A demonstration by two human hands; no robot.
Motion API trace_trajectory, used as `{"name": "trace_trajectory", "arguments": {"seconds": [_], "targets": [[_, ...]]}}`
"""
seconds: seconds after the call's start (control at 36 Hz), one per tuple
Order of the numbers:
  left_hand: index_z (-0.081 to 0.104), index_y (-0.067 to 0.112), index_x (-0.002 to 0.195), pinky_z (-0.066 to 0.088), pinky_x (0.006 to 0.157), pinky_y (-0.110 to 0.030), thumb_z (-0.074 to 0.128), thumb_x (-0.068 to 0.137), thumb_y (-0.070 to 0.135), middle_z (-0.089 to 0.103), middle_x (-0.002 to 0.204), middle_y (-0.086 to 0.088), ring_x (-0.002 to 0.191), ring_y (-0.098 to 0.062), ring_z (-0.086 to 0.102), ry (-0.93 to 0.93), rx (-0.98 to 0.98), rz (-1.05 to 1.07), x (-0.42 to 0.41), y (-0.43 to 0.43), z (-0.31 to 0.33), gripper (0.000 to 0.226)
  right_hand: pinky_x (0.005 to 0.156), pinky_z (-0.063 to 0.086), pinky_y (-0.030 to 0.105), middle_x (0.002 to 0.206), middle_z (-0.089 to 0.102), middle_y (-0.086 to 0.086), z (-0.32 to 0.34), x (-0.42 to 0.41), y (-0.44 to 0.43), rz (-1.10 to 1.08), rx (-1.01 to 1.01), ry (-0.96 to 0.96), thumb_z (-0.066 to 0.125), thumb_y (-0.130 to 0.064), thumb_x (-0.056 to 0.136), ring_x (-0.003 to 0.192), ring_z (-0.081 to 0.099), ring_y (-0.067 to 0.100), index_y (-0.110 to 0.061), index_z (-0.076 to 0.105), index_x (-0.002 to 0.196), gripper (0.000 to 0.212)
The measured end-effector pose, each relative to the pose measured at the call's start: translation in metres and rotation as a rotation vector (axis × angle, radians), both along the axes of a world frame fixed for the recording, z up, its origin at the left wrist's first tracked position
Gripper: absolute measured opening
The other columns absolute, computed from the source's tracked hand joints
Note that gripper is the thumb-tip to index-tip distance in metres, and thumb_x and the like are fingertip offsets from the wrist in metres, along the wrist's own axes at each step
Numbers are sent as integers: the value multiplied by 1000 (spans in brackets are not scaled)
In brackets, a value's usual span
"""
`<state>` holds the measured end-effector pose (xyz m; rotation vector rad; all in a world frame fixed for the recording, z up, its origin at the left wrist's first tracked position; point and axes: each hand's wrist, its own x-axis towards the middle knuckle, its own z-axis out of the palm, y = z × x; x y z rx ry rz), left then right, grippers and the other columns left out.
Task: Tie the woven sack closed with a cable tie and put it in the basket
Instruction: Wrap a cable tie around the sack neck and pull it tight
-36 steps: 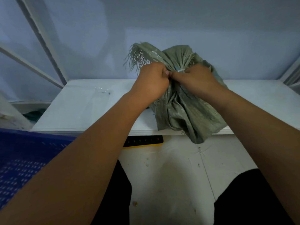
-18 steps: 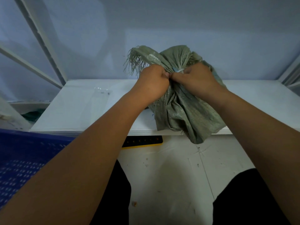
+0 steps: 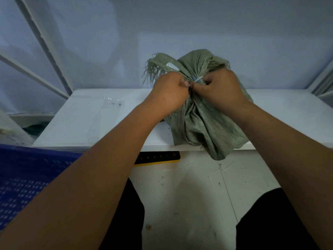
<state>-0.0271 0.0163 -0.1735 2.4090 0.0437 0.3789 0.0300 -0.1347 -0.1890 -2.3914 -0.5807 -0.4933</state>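
The green woven sack sits lumpy and wrinkled on the smooth white table, with one floppy corner hanging over the front edge and stringy threads sticking out of its bunched top. The left hand is curled tight on the sack's squeezed neck and the right hand pinches the thin pale cable tie there, the two fists almost touching. The blue plastic basket is low on the left, well apart from the sack, and only its side full of little holes shows
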Motion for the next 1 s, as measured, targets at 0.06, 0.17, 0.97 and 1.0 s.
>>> {"name": "trace_trajectory", "arguments": {"seconds": [0.06,0.17,0.97,1.0], "targets": [[70,-4,95,38,56,-29,47,98,19,68,90,-23,64,-21,53,-4,7,-14,-2,0,1,32,50,22,31,47,34,2,-1,2,-2,-11,-10,-14,73,-38,86,49,32,15,-15,39,49,55],[70,-3,94,49,64,-38,47,96,18,71,96,-20,74,-30,63,-12,18,-33,-3,0,1,31,51,21,31,47,31,2,-2,3,-5,-27,-29,-41,72,-37,87,50,31,17,-18,30,48,61],[39,17,49,39,46,-23,52,92,16,36,43,4,39,-12,41,-20,-377,-288,-35,-43,17,46,65,48,40,80,69,29,-33,29,-45,-198,-167,15,51,-36,88,76,66,39,10,67,78,51],[40,16,51,39,47,-24,52,93,16,36,46,2,42,-12,41,-45,-329,-263,-32,-39,12,43,58,40,35,73,67,27,-34,31,-47,-194,-147,10,52,-37,85,68,63,36,9,65,70,50]]}}
